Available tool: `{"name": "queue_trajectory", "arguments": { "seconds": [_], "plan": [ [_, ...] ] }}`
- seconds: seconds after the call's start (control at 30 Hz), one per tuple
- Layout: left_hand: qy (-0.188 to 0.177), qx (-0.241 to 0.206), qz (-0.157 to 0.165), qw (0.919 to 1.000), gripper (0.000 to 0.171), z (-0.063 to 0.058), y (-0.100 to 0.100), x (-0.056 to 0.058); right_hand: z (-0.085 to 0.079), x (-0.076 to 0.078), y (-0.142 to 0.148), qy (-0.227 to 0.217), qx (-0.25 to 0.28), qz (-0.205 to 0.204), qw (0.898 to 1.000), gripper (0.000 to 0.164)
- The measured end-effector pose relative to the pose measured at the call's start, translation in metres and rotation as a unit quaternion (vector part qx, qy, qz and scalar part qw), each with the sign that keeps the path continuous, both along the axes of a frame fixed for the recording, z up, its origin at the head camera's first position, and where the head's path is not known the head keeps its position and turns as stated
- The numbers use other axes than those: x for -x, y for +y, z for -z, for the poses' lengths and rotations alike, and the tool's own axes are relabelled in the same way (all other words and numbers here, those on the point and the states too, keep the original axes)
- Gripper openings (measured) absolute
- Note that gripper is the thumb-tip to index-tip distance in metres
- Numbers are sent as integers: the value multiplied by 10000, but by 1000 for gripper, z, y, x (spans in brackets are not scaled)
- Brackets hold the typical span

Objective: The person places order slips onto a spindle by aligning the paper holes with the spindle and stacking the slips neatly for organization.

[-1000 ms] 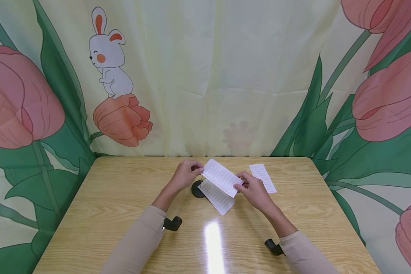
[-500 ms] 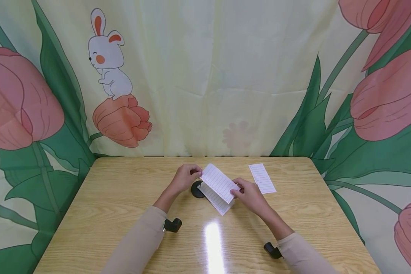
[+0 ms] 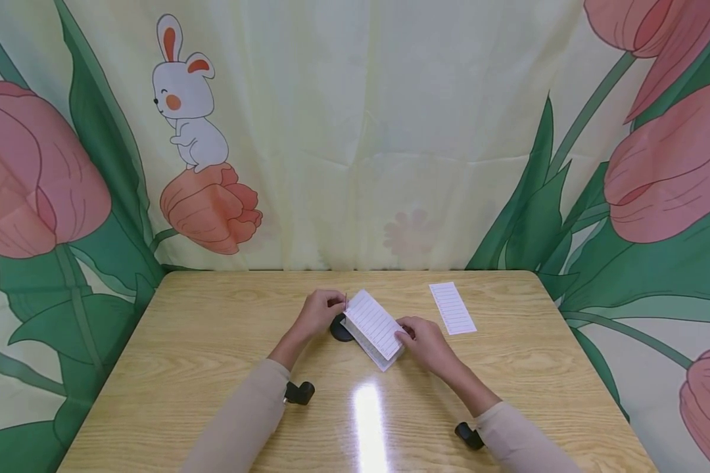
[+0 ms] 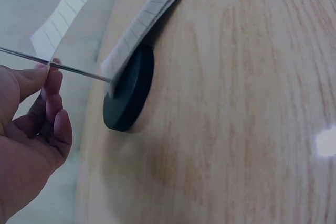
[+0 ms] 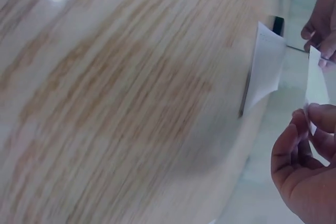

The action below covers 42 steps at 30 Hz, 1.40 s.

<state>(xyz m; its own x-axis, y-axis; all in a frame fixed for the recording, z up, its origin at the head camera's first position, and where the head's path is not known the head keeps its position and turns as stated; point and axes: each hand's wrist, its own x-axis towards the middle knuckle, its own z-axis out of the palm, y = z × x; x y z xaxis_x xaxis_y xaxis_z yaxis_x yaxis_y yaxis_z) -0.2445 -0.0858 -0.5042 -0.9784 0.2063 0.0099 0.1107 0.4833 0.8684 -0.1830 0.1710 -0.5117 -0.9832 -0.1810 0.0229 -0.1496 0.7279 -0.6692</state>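
A lined paper slip (image 3: pixel 374 324) hangs above the table with the metal spike (image 4: pixel 79 71) passing through its left end. My left hand (image 3: pixel 321 311) pinches that end between thumb and fingers, right at the spike. At the slip's other end my right hand (image 3: pixel 427 343) pinches the near right corner, as the right wrist view also shows. The spike rises from a round black base (image 4: pixel 129 90). Lower on the spike lie more lined slips (image 4: pixel 149 17), resting over the base and partly covered by the held slip in the head view.
A single lined slip (image 3: pixel 452 308) lies flat on the wooden table (image 3: pixel 225 341) to the right, beyond my right hand. Behind the table's far edge hangs a curtain (image 3: pixel 319 131) printed with tulips and a rabbit. Black wrist mounts (image 3: pixel 300 393) sit on both forearms.
Both hands have come down and nearer, lowering the held slip along the spike toward the slips below. The right hand has also shifted slightly left.
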Motion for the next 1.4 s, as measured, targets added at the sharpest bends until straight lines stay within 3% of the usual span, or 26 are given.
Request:
{"name": "queue_trajectory", "arguments": {
  "seconds": [0.23, 0.53, 0.93, 1.4],
  "plan": [
    [-93, 36, -67, 9999, 10, 15, -2, -1, 5, 1, -3, -39, -131, -12, 9999, 22],
    [-91, 272, -122, 9995, 10, 28, 1, -5, 12, 1, -4, -397, -182, 11, 9990, 24],
    [-46, 575, -73, 9983, 8, 30, 6, -6, 18, 1, -5, -439, -483, -150, 9978, 26],
    [-7, 472, -483, 9977, 7, 35, 10, -7, 16, -4, -5, -344, -936, -17, 9950, 33]
  ]
}}
